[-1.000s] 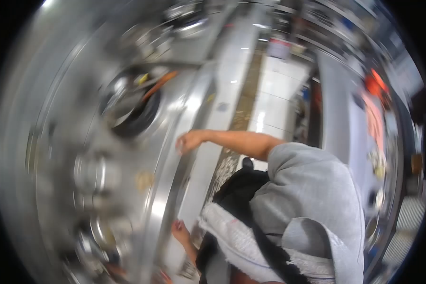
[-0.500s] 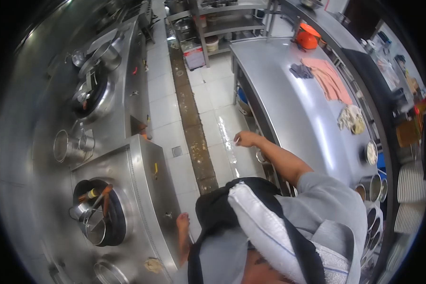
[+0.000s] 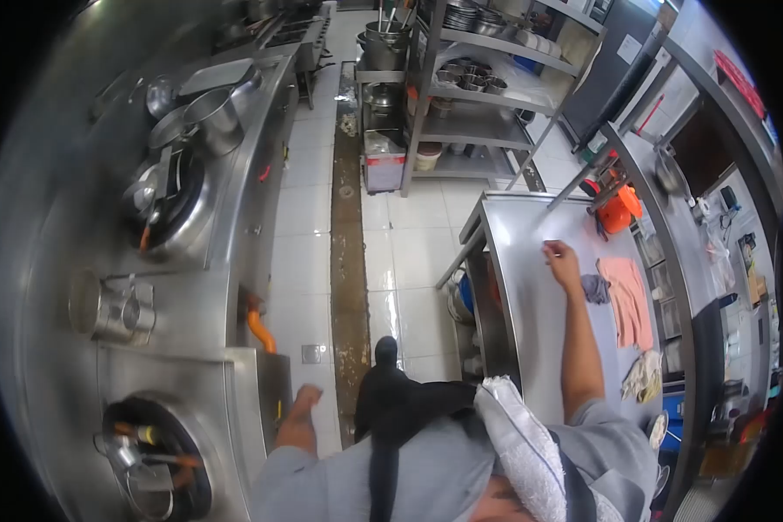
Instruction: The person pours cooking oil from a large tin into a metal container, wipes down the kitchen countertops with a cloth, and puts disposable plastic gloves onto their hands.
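My right hand (image 3: 560, 257) is raised over the far end of the steel table (image 3: 531, 296), its fingers curled together; whether something small is between them I cannot make out. Right of it lie a dark grey cloth (image 3: 595, 289) and a pink cloth (image 3: 626, 300). My left hand (image 3: 307, 398) hangs low over the tiled floor, fingers curled, beside the stove counter (image 3: 261, 383). A white towel (image 3: 526, 435) lies over my shoulder.
Woks (image 3: 191, 470) with ladles and steel pots (image 3: 213, 122) stand along the left counter. A shelf rack (image 3: 470, 130) holds bowls ahead. An orange container (image 3: 618, 209) sits at the table's far right. A floor channel (image 3: 348, 261) runs forward.
The view has swung right and forward along the aisle. My right arm has moved from over the floor to above the table. My left hand stays low on the counter side.
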Demonstrator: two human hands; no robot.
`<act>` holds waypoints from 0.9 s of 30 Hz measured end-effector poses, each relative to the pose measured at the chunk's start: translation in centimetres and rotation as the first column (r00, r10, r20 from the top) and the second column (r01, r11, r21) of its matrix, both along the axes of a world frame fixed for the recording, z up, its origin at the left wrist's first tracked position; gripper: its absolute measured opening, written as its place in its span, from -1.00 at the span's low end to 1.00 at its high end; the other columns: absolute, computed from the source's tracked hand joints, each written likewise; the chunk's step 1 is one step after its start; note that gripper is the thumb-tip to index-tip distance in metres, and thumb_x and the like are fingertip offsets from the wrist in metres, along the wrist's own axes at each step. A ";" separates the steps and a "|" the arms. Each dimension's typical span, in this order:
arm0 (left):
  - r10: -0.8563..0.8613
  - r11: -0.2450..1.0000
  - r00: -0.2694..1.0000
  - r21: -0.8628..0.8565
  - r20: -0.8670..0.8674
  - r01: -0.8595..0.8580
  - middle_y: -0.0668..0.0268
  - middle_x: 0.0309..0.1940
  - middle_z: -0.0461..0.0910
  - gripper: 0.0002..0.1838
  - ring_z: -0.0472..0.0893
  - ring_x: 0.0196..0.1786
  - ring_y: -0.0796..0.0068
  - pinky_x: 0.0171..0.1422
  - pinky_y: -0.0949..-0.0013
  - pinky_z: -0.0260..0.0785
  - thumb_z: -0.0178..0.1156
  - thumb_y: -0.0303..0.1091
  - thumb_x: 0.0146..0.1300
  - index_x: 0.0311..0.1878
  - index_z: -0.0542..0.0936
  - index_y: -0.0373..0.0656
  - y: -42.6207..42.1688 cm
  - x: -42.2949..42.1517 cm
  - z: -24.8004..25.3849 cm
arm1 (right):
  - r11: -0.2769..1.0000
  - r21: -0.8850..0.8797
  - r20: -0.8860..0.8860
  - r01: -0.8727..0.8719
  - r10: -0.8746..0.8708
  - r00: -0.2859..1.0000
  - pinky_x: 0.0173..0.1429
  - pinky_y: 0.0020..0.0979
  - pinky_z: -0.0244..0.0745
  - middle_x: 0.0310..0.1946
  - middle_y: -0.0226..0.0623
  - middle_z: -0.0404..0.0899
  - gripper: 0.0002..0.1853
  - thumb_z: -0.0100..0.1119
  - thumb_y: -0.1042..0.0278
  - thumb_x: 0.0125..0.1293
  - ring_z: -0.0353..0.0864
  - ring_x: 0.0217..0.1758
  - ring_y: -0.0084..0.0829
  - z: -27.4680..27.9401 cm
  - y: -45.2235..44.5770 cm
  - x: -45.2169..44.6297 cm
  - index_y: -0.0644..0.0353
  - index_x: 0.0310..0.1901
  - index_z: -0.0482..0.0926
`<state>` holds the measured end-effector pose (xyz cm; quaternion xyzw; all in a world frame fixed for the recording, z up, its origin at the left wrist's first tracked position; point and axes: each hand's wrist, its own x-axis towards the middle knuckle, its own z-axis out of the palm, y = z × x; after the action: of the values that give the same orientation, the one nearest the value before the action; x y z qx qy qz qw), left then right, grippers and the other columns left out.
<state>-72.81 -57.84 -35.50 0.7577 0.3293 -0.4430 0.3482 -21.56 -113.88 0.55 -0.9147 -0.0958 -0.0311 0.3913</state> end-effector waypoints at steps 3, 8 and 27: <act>-0.599 0.757 0.606 0.617 0.523 0.216 0.04 -0.32 0.70 -0.68 0.69 -0.20 0.01 -0.09 -0.05 0.53 0.10 -0.17 0.26 -0.39 0.72 -0.18 5.6 20.5 -1.0 | 0.998 -0.010 0.030 0.066 -0.066 0.997 -0.28 -0.44 0.61 -0.25 -0.21 0.71 -0.68 0.27 0.24 0.37 0.69 -0.27 -0.47 5.2 -1.4 5.4 0.31 0.00 0.66; 0.475 0.878 0.505 -0.351 0.721 -0.324 0.06 -0.26 0.75 -0.72 0.73 -0.14 0.07 0.00 0.14 0.55 0.23 -0.17 0.25 -0.16 0.76 -0.16 4.9 50.2 2.8 | 0.969 0.105 -0.068 0.223 -0.217 0.974 -0.35 -0.53 0.50 -0.22 -0.35 0.72 -0.69 0.19 0.27 0.43 0.63 -0.37 -0.54 7.0 -3.5 8.1 0.27 0.08 0.61; -0.837 0.541 0.414 0.433 0.357 0.721 -0.05 0.01 0.66 -0.69 0.61 0.12 -0.11 0.31 -0.15 0.39 0.04 -0.28 0.41 0.06 0.67 -0.15 25.9 67.3 15.6 | 0.448 0.386 -0.138 0.806 -0.836 0.531 -0.24 -0.36 0.63 0.28 0.08 0.44 0.01 0.51 -0.02 0.18 0.70 -0.36 -0.36 7.6 3.7 28.6 0.30 0.49 0.13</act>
<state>-5.47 -31.94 -19.92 0.9440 -0.1272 -0.2899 0.0930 7.05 -110.17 8.13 -0.7419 0.3526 -0.2685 0.5031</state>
